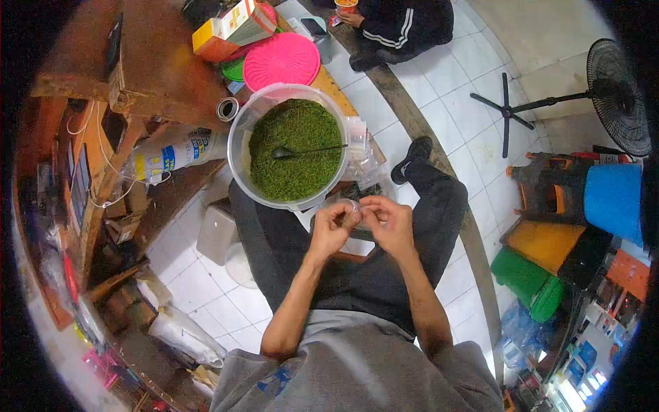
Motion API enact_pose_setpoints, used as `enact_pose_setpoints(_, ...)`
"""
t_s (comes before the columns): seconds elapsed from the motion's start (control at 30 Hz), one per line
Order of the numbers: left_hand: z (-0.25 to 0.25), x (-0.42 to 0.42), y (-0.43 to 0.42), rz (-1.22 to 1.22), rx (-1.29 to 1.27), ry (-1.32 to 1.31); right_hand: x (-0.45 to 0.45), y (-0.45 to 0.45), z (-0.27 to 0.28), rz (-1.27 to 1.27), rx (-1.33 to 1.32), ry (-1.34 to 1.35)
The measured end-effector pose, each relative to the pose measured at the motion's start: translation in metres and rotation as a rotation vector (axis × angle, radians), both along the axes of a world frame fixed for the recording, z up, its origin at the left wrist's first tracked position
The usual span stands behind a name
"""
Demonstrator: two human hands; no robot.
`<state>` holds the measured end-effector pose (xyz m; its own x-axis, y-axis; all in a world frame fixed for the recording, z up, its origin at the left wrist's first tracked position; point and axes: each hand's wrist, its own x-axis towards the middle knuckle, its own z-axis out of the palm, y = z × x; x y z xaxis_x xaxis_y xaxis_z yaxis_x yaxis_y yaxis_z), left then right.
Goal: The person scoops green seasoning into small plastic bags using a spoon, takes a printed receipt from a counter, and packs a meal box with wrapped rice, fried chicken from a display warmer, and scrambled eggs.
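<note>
Centrally, left hand (pixel 331 230) and right hand (pixel 392 225): fingers pinching small translucent plastic item (pixel 355 209), details blurred; light, even grip advisable. Just ahead, round translucent plastic tub (pixel 236 145) holding chopped green leaves (pixel 295 182), black spoon (pixel 283 152) atop; wrists best clear of rim.

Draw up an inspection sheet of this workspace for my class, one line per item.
Surface: wooden board, partly covered.
Job's things: translucent tub of green plant-like material, dark spoon lying in it; clear packets beside it.
Clutter: pink lid, phone and open can near the tub.
Hands: left hand and right hand close together, fingers pinched; anything between them is too blurred to identify.
Cables: white cord looping beside wooden furniture.
Surroundings: standing fan; another person holding a cup.
</note>
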<state>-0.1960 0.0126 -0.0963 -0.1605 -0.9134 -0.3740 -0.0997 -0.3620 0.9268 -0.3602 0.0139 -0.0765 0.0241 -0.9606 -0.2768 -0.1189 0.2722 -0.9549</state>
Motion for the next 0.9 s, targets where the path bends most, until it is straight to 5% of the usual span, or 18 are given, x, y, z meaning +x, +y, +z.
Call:
enact_pose_setpoints(0.17, 0.007, -0.002, 0.000, 0.044, 0.043, 0.143, -0.003, -0.005, 0.005, -0.133, 0.143, -0.416)
enact_pose_setpoints(0.23, 0.027, -0.002, -0.003, -0.061, -0.144, -0.494, -0.004, -0.003, 0.015, 0.085, -0.047, 0.198)
enact_pose_setpoints(0.27, 0.034, -0.004, -0.002, -0.060, -0.144, -0.489, -0.005, -0.004, 0.013, 0.144, -0.178, 0.470)
enact_pose_setpoints(0.33, 0.047, -0.006, 0.002, -0.108, -0.319, -0.653, -0.008, -0.010, 0.019, 0.082, -0.237, 0.528)
enact_pose_setpoints(0.4, 0.054, -0.007, -0.004, -0.019, -0.321, -0.494, -0.013, -0.016, 0.024, 0.035, -0.307, 0.581)
enact_pose_setpoints(0.47, 0.075, 0.002, -0.014, 0.069, -0.371, -0.332, -0.015, -0.016, 0.028, -0.129, -0.009, 0.111)
enact_pose_setpoints(0.5, 0.076, 0.004, -0.016, 0.076, -0.371, -0.329, -0.015, -0.017, 0.033, -0.123, -0.011, 0.116)
enact_pose_setpoints(0.6, 0.080, 0.008, -0.021, 0.260, 0.029, 0.308, -0.017, -0.023, 0.057, -0.139, 0.072, -0.271)
enact_pose_setpoints(0.87, 0.077, 0.035, -0.019, 0.229, -0.053, 0.197, -0.020, -0.026, 0.051, 0.033, -0.054, -0.239)
enact_pose_setpoints(0.9, 0.086, 0.039, -0.020, 0.176, -0.064, 0.025, -0.018, -0.030, 0.058, 0.043, -0.054, -0.237)
